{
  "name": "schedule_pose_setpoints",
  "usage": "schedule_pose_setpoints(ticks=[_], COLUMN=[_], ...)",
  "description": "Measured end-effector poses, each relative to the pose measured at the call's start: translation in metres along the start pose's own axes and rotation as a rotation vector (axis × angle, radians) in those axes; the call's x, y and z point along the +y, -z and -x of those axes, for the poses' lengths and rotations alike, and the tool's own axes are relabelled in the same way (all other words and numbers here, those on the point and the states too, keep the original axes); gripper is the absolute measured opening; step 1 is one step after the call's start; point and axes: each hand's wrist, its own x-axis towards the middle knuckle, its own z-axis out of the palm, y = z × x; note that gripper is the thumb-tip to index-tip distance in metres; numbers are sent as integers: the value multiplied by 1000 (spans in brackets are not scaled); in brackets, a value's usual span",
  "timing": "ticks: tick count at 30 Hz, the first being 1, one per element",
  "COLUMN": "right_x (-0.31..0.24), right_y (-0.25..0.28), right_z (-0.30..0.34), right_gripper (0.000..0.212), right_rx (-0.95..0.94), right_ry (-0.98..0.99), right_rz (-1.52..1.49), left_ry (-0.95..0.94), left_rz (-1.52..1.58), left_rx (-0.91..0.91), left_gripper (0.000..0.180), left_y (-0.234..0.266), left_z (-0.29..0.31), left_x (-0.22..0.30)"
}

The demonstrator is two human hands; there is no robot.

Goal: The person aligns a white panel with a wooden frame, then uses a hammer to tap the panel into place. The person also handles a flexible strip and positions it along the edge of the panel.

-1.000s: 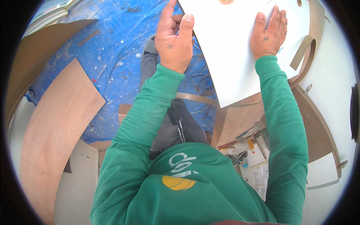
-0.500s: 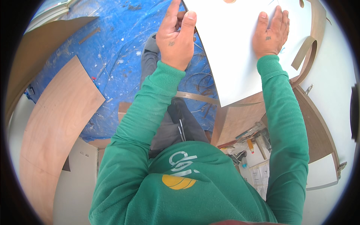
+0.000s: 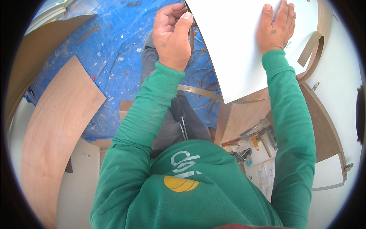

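Observation:
A white panel (image 3: 232,49) slants across the top centre, its dark left edge facing my left hand (image 3: 173,36). That hand is just left of the edge, fingers curled and thumb up, closed on a thin brown edging strip (image 3: 191,41). Part of the strip hangs behind the thumb, and the fingertips are partly hidden. My right hand (image 3: 276,32) lies flat on the panel's white face with its fingers stretched out and thumb apart.
Blue sheeting (image 3: 114,45) covers the floor. A curved wooden panel (image 3: 61,126) leans at left. Below the white panel, a wooden box (image 3: 244,116) stands beside assorted tools (image 3: 255,143). A loose brown strip (image 3: 198,90) crosses near my legs; another curls at right (image 3: 309,49).
My left hand has shifted slightly left and down, away from the panel's edge, and the brown strip now shows behind its thumb. My right hand has slid slightly lower in the picture.

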Motion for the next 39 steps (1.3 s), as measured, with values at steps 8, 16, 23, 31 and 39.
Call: schedule_pose_setpoints(ticks=[8, 16, 23, 31, 39], right_x=[0, -2, -1, -2, -2], right_y=[-1, -1, -1, -1, 0], right_z=[-2, -3, -2, -3, -3], right_gripper=[61, 61, 61, 61, 61], right_rx=[-1, -11, -17, -25, -37], right_ry=[-9, -28, -22, -47, -46], right_rz=[20, 9, 13, -1, 21], left_ry=[-29, -44, -48, -79, -71], left_rz=[-48, -43, -57, -100, -65], left_rx=[38, 51, 48, 78, 76], left_gripper=[29, 25, 23, 17, 21], left_y=[-1, -2, -2, -8, -10], left_z=[2, 2, 7, 7, 6], left_x=[-4, -6, -14, -10, -10])
